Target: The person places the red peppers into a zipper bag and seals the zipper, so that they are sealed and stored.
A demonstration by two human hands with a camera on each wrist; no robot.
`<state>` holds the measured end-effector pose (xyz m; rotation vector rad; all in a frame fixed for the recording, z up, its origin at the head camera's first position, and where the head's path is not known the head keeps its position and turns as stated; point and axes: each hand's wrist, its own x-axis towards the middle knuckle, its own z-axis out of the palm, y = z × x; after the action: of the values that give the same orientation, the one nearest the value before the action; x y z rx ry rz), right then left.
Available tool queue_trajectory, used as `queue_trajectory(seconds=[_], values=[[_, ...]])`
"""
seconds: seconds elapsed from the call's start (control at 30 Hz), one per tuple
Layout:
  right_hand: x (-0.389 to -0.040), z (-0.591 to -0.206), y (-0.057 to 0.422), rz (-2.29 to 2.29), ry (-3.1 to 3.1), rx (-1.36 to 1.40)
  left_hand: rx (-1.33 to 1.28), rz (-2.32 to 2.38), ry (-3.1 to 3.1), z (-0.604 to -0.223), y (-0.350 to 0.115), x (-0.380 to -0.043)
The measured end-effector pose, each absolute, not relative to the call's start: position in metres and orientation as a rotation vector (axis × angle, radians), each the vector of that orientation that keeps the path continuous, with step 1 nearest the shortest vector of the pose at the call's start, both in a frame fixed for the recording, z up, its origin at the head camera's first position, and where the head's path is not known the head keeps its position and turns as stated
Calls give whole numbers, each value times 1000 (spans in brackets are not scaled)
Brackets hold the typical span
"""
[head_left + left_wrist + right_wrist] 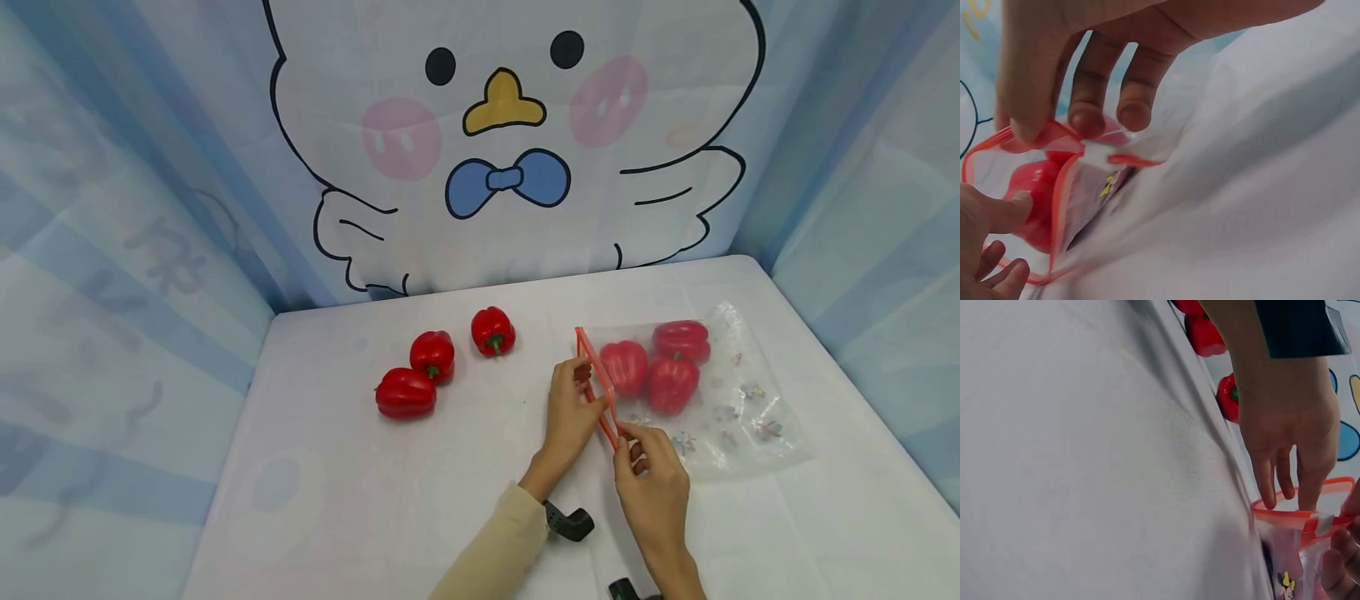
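Note:
A clear zip bag with a red-edged mouth lies on its side, three red bell peppers inside it. My left hand holds the red edge near its middle. Its thumb reaches into the parted mouth, overlapping a pepper in the left wrist view. At the near end of the mouth, my right hand pinches the red edge beside the white slider. Three more bell peppers with green stems lie left of the hands.
The white-covered table carries everything. A patterned curtain stands behind it, with more curtain at both sides. A black wrist device sits at my left wrist, and another black piece shows by my right wrist.

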<state>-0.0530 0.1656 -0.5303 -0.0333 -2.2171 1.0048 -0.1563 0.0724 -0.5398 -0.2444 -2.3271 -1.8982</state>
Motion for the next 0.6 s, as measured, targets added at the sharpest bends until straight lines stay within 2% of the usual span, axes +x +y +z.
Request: queue_trajectory(seconds=[0.37, 0.6], values=[[-53, -529, 162, 946, -2309, -91, -334, -1545, -2497, -524, 30, -145], [-54, -531, 163, 946, -2355, -105, -324, -1287, -2496, -509, -7, -152]])
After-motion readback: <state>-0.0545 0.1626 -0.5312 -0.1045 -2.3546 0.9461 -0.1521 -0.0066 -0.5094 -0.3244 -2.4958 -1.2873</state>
